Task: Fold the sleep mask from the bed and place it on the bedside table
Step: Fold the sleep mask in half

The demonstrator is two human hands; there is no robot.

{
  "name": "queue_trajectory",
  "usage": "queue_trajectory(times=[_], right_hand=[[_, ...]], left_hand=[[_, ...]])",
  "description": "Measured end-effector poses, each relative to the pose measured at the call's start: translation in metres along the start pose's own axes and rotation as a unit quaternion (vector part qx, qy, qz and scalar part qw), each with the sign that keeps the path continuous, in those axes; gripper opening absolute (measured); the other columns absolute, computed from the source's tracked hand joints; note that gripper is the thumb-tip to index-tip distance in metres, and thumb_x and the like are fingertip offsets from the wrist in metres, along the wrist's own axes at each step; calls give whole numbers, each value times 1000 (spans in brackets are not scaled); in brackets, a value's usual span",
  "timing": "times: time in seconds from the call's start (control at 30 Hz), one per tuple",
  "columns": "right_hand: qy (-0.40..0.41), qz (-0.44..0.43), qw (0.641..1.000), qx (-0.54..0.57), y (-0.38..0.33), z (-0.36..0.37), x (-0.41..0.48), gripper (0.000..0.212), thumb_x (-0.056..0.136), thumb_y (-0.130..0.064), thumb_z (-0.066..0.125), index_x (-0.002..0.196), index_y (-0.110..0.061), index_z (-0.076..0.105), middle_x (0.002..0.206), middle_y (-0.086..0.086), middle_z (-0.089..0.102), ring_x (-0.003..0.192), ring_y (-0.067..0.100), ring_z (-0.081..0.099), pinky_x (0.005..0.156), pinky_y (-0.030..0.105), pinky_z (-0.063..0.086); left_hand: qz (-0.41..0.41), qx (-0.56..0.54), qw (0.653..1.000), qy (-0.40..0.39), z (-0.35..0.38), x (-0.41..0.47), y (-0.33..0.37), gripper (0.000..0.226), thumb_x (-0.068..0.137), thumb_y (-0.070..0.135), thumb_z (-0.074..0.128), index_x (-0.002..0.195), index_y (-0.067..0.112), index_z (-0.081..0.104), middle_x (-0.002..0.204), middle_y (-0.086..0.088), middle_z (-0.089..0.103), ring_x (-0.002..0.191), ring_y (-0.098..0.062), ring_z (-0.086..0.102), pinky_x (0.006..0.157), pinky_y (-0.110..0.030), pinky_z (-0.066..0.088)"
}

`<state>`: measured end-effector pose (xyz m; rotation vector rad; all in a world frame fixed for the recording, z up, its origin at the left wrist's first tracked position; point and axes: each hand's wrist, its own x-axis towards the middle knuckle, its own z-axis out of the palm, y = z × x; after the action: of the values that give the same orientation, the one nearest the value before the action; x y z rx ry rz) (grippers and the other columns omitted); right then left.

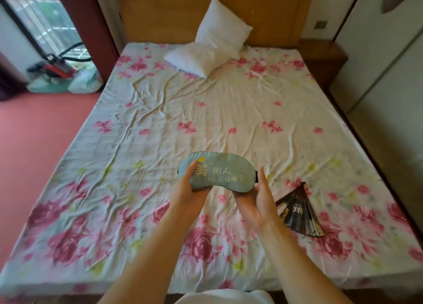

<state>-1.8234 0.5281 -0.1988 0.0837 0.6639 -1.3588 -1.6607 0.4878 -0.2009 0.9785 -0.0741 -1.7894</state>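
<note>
A light blue sleep mask (225,172) with yellow and white lettering is held flat and unfolded above the bed (206,111). My left hand (186,190) grips its left end, thumb on the front. My right hand (257,199) supports its right end from below and the side, near the black strap. The wooden bedside table (325,56) stands at the head of the bed on the right, far from both hands.
A white pillow (210,43) leans against the wooden headboard. A dark folding fan (297,211) lies on the floral sheet just right of my right hand. Wardrobe doors (389,63) line the right side. Pink floor and bags lie to the left.
</note>
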Motion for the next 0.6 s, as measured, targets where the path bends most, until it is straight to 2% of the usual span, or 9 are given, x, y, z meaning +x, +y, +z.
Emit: queue_trajectory(times=[0.07, 0.1, 0.2, 0.3, 0.47, 0.53, 0.6], right_hand=[[18, 0, 1000, -4, 3, 16, -2, 46, 84, -38, 69, 112, -1, 71, 107, 16, 73, 91, 25, 73, 74, 34, 59], [30, -4, 999, -13, 2, 22, -2, 39, 86, -36, 68, 108, -4, 73, 98, 12, 74, 82, 21, 72, 66, 31, 58], [83, -18, 996, -40, -6, 37, 0, 32, 93, -32, 63, 115, -10, 67, 88, 8, 72, 79, 18, 64, 70, 28, 50], [93, -37, 992, -70, -10, 49, 0, 26, 97, -28, 58, 115, -11, 65, 88, 9, 77, 84, 19, 69, 72, 30, 51], [127, -123, 963, -204, -12, 51, 3, 25, 99, -24, 55, 118, -10, 63, 110, 11, 70, 97, 23, 67, 74, 32, 54], [152, -155, 940, -262, -13, 51, 1, 23, 98, -28, 57, 111, -10, 66, 103, 9, 71, 91, 20, 68, 70, 31, 53], [195, -187, 907, -324, -13, 52, -1, 21, 94, -34, 63, 94, -14, 70, 93, 5, 72, 84, 17, 68, 67, 30, 52]], left_hand=[[-9, -36, 999, -1, 8, -4, 4, 32, 91, 18, 68, 118, 2, 63, 105, -19, 74, 94, -29, 71, 74, -40, 62], [-11, -36, 999, -14, 12, -5, 6, 31, 91, 19, 69, 117, 3, 63, 102, -18, 76, 95, -29, 72, 72, -40, 63], [6, -12, 998, -66, 18, -8, 12, 33, 90, 22, 69, 119, 7, 63, 103, -13, 79, 98, -25, 75, 75, -35, 61], [33, -8, 995, -90, 20, -9, 17, 30, 93, 16, 65, 122, 9, 62, 105, -10, 79, 95, -21, 77, 71, -30, 62], [76, 9, 993, -91, 17, -9, 22, 23, 95, 8, 63, 118, 6, 64, 101, -11, 80, 92, -22, 77, 67, -30, 63], [90, 20, 991, -102, 18, -9, 24, 19, 97, 8, 61, 115, 4, 66, 102, -13, 79, 93, -25, 77, 69, -32, 62], [96, 19, 990, -103, 18, -9, 24, 16, 97, 7, 60, 111, 4, 67, 100, -13, 79, 92, -26, 77, 68, -32, 62]])
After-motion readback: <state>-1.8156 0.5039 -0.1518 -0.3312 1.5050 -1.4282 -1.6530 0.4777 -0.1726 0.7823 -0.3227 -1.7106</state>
